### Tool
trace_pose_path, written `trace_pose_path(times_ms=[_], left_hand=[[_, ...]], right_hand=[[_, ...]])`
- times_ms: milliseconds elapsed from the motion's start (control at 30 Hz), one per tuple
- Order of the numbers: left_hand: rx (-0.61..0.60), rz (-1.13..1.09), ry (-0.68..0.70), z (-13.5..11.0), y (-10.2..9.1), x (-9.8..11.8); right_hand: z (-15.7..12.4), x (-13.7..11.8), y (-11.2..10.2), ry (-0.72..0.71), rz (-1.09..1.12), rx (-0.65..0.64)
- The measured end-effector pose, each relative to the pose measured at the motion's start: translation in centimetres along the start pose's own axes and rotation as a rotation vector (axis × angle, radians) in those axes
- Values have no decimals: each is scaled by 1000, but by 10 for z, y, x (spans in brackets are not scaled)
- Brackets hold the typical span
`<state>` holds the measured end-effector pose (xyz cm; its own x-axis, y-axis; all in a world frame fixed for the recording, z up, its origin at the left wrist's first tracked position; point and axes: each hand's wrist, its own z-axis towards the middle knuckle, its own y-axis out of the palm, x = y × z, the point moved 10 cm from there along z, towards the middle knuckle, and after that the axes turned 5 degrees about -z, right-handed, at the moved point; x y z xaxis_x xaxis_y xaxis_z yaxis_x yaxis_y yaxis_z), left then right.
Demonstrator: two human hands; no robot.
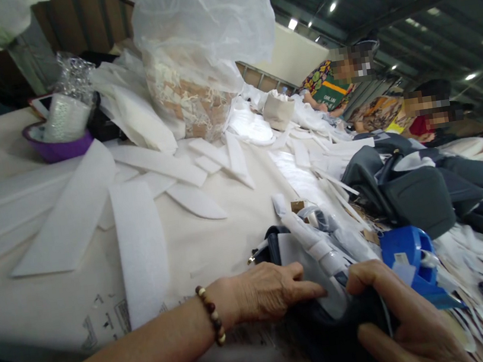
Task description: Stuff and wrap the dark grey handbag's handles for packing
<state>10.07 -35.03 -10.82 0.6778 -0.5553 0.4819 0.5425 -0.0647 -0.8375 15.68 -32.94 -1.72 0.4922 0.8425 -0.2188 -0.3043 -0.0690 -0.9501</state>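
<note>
My left hand, with a bead bracelet on its wrist, lies on a dark navy fabric piece at the table's near edge, fingers pressed together and pointing right onto a white padding strip. My right hand grips the same dark piece from the right, thumb on top and fingers curled round its edge. A blue tape dispenser sits just beyond my right hand.
Long white foam strips lie across the cream table. A purple bowl and a large plastic bag of cut parts stand at the back. Dark fabric pieces are piled on the right. Other people sit further along the table.
</note>
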Motion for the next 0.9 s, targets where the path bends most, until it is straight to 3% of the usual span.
trace_pose_path(times_ms=[433,633,900], left_hand=[[-275,-298,25,9,5,3],[-239,-361,115,24,3,18],[-273,-643,103,26,19,3]], right_hand=[[-4,-14,6,-65,14,-13],[-4,-15,7,-80,16,-40],[-4,-17,7,-108,22,-42]])
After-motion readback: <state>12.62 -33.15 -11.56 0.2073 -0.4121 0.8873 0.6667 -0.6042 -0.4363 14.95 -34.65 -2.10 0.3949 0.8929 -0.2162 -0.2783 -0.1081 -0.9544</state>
